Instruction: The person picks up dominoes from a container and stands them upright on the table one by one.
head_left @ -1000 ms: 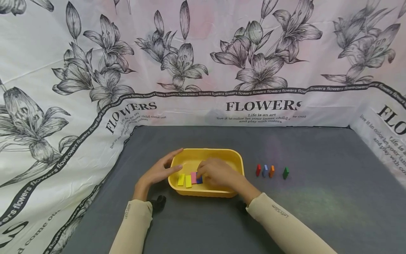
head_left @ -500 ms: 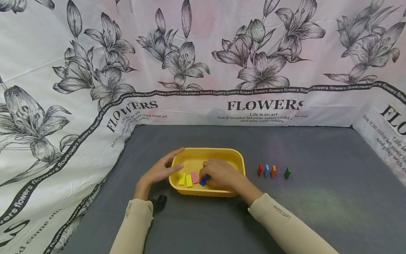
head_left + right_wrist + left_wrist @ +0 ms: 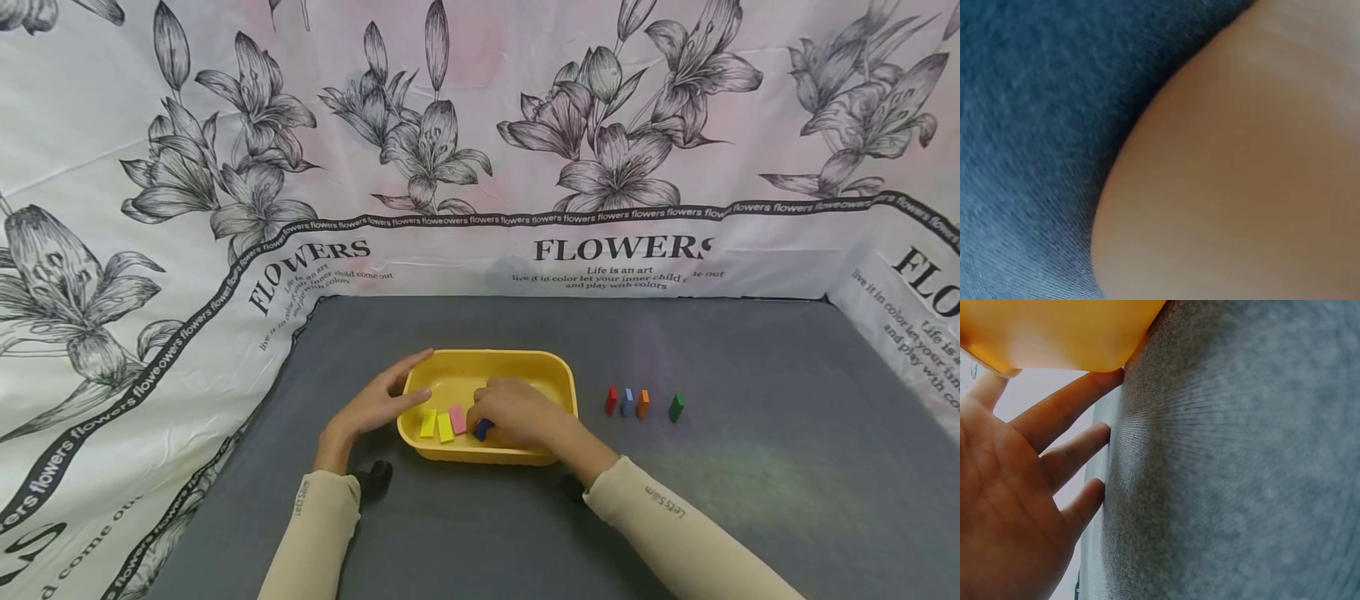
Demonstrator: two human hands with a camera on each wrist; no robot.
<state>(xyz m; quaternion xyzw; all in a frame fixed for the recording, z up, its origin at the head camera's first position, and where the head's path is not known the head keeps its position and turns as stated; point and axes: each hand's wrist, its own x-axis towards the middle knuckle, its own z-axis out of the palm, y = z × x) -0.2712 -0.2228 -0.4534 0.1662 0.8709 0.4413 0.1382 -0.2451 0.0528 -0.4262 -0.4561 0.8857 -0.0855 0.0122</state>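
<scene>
The yellow plastic tray sits on the dark grey cloth. My left hand holds its left end, thumb over the rim and other fingers outside. In the left wrist view the left hand's fingers are spread and nearly straight below the tray wall. Inside the tray, my right hand bends its fingers down onto a dark blue block, pinching it; the fingertips are partly hidden. Left of it lie a pink block and two yellow blocks. The right wrist view holds mostly blurred skin.
Right of the tray stand small upright blocks: a red block, a light blue block, an orange block and, farther right, a green block. A flower-printed cloth hangs behind and to the left.
The dark blue block has turned from upright beside the pink block to a slant and shifted slightly right under my right fingers. The pink block tilted slightly. My left hand stays put.
</scene>
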